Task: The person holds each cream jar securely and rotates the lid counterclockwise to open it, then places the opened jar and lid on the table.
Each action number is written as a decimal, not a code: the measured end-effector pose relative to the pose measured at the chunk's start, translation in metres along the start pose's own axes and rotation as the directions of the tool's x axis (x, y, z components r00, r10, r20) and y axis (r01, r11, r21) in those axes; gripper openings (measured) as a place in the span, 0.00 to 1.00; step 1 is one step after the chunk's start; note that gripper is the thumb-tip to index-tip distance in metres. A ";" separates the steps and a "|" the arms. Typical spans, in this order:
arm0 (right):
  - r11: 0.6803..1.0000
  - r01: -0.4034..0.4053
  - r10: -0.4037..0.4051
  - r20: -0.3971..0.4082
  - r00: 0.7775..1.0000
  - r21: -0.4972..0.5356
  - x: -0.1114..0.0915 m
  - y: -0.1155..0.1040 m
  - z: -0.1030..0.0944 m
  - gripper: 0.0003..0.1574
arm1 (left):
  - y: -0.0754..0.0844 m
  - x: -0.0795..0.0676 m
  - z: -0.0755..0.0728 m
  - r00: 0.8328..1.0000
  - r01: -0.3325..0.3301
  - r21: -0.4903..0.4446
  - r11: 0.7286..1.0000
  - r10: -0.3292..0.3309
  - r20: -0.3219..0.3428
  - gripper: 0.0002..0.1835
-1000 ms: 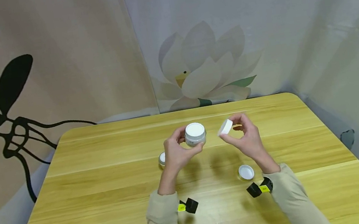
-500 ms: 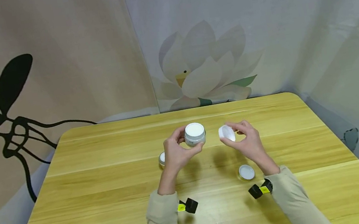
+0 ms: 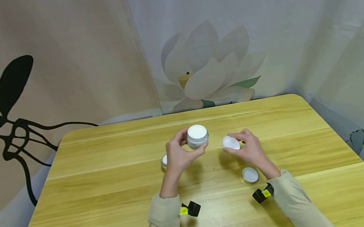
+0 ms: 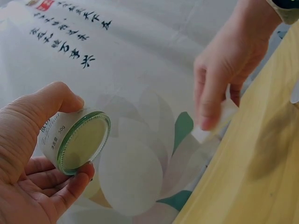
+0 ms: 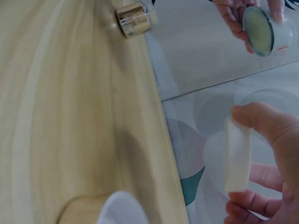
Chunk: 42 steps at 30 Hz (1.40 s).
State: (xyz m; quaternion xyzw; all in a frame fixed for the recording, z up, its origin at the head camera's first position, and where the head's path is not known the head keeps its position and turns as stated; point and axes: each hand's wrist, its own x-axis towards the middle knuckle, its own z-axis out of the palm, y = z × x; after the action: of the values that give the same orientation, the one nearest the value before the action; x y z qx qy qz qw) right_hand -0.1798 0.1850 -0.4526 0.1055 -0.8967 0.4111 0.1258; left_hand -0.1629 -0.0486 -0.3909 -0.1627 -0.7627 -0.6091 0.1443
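Note:
My left hand (image 3: 181, 152) grips a clear glass cream jar (image 3: 198, 139) with a white top, raised over the table. In the left wrist view the thumb and fingers clasp the jar (image 4: 77, 140) by its sides, its printed label partly covered and its round base turned outward. To the right, my right hand (image 3: 251, 149) pinches a white jar lid (image 3: 230, 143) by its edge, apart from the jar. The right wrist view shows that lid (image 5: 238, 156) edge-on between thumb and fingers. Behind my left wrist a gold jar (image 3: 164, 161) with a white top is partly hidden.
A round gold-edged piece with a white face (image 3: 249, 175) lies on the wooden table (image 3: 110, 202) beside my right wrist. Black wrist cameras hang at both cuffs, one of them the left camera (image 3: 194, 208). A printed cloth (image 3: 209, 38) hangs behind the table's far edge.
My right hand has tilted the white lid from slanted to flatter, its broad face now toward the head camera, and lowered it toward me. The left hand and jar have stayed in place.

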 end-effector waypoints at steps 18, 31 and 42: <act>0.990 -0.050 0.067 0.120 0.991 -0.133 -0.003 0.018 0.007 0.31 | -0.021 0.001 0.003 1.000 -0.007 0.037 0.999 0.008 -0.016 0.28; 0.982 -0.072 0.102 0.166 0.981 -0.174 -0.004 0.026 0.010 0.33 | -0.018 0.002 0.003 1.000 0.013 0.037 0.999 -0.013 -0.007 0.29; 0.980 -0.071 0.105 0.178 0.978 -0.188 -0.005 0.029 0.013 0.34 | -0.020 0.001 0.003 1.000 0.026 0.049 0.998 -0.025 -0.009 0.29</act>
State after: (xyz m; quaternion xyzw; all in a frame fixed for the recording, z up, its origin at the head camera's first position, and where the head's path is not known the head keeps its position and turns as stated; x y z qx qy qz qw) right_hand -0.1852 0.1945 -0.4830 0.0921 -0.9419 0.3216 0.0316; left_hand -0.1721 -0.0498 -0.4083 -0.1467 -0.7788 -0.5928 0.1437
